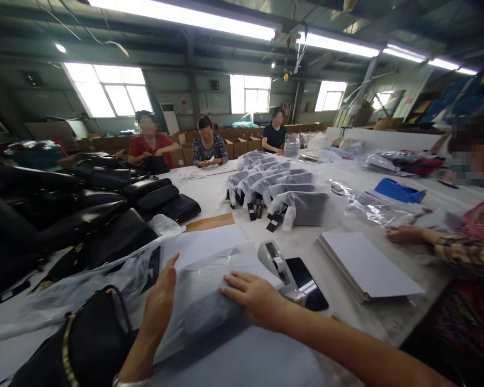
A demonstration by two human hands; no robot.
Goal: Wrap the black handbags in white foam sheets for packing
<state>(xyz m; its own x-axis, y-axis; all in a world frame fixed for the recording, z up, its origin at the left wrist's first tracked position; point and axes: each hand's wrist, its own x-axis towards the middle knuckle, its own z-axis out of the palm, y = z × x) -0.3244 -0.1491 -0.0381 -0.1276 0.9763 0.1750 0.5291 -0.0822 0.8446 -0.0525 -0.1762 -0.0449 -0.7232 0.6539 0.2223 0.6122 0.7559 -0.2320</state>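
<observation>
A bundle in white, half-clear wrapping lies on white sheets in front of me; something dark shows dimly through it. My right hand rests on its upper right part, fingers stretched out. Along its left edge my left hand stands upright on its side, fingers straight and holding nothing. A black handbag with a gold-coloured chain sits at the near left, close to my left wrist. Just beyond my right hand are a grey tape dispenser and a dark smartphone.
Black handbags are piled at the left. A row of wrapped bags with black tags stands mid-table. White boards are stacked right. A co-worker's hand reaches in beside clear plastic bags and a blue item. Several people sit around the table.
</observation>
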